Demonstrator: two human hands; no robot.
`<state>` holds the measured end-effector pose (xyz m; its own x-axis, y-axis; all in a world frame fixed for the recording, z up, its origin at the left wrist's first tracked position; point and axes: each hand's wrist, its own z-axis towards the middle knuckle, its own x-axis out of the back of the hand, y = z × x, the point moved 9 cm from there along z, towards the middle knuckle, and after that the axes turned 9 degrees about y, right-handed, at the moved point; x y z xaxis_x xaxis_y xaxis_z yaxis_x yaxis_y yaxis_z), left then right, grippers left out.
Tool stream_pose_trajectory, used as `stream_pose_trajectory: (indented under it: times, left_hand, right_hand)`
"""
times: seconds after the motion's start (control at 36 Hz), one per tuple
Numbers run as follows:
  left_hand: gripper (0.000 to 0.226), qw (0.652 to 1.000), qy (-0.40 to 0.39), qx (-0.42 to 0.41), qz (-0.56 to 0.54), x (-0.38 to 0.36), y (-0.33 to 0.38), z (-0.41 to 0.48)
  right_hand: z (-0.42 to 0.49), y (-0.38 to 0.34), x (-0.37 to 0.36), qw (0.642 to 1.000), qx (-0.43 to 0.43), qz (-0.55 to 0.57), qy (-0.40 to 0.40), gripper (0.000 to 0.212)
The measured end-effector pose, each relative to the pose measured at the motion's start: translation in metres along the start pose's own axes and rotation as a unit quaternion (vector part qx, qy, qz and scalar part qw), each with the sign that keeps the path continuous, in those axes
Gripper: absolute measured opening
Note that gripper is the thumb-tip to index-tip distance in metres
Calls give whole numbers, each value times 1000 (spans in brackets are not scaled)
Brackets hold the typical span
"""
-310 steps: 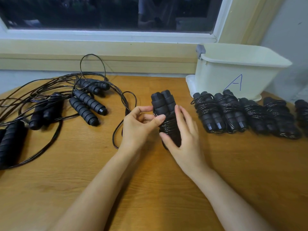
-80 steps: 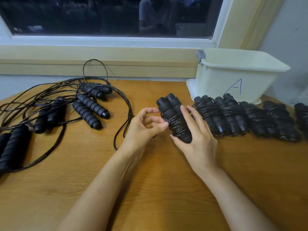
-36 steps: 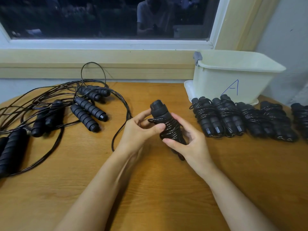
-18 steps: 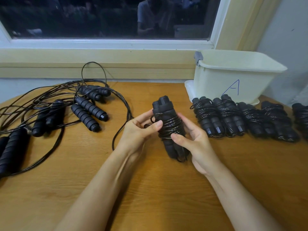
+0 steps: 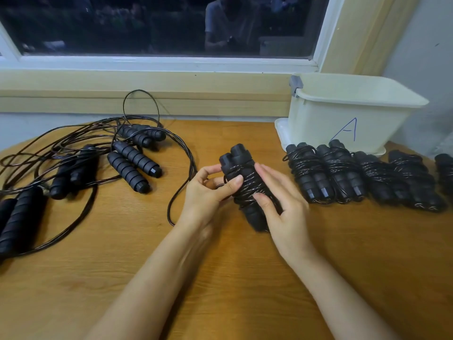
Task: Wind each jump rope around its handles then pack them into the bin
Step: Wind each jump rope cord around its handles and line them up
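Left hand [image 5: 208,192]: centre frame, thumb clamped across the cord windings, fingers curled in behind. It pinches the wound jump rope [image 5: 245,173] from the left.
Right hand [image 5: 284,207]: just to the right, thumb pressing the front of the windings, fingers laid long up the bundle's right side, gripping that same bundle.
Wound jump rope: dead centre between both hands, two black handles side by side, tops tilted toward the upper left, cord coiled round their middle. I cannot tell whether its lower end touches the tabletop [image 5: 220,278].
Finished bundles [image 5: 343,173]: a row of black wrapped pairs right of centre, lying side by side and running off the right edge.
Bin [image 5: 343,119]: cream plastic, upper right, just behind that row, with a blue "A" on its front wall. Its inside is out of sight.
Loose ropes [image 5: 132,163]: left half of the frame, ribbed black handles in a tangle of dark cord, one loop sweeping close to the left wrist.
Window [image 5: 147,25]: dark glass across the top.
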<state>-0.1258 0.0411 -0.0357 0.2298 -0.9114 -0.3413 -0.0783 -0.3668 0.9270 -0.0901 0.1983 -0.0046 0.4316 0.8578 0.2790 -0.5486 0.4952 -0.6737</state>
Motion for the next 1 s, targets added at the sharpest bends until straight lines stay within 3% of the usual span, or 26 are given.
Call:
stream_pose_trajectory:
  times: [0.14, 0.22, 0.36, 0.42, 0.56, 0.83, 1.0]
  left_hand:
    - [46, 1000, 19, -17, 7, 0, 0, -2]
    - [46, 1000, 28, -2, -4, 0, -4, -3]
    - [44, 999, 30, 24, -15, -1, -9, -6]
    - [45, 999, 31, 29, -12, -1, -12, -7]
    - [45, 999, 13, 35, -11, -6, -15, -9]
    - [45, 1000, 11, 17, 0, -7, -12, -10]
    - [41, 1000, 5, 7, 14, -9, -13, -9]
  right_hand:
    - [-4, -16, -8, 976, 103, -190, -12, 47]
    - [-7, -21, -14, 965, 118, -232, -31, 49]
    - [-3, -22, -13, 951, 117, -285, -29, 104]
    - [-4, -19, -19, 931, 124, -338, -60, 111]
    - [-4, -18, -20, 927, 126, -347, -72, 91]
    - [0, -9, -16, 934, 111, -328, -87, 95]
    - [1, -10, -10, 945, 111, -302, -59, 81]
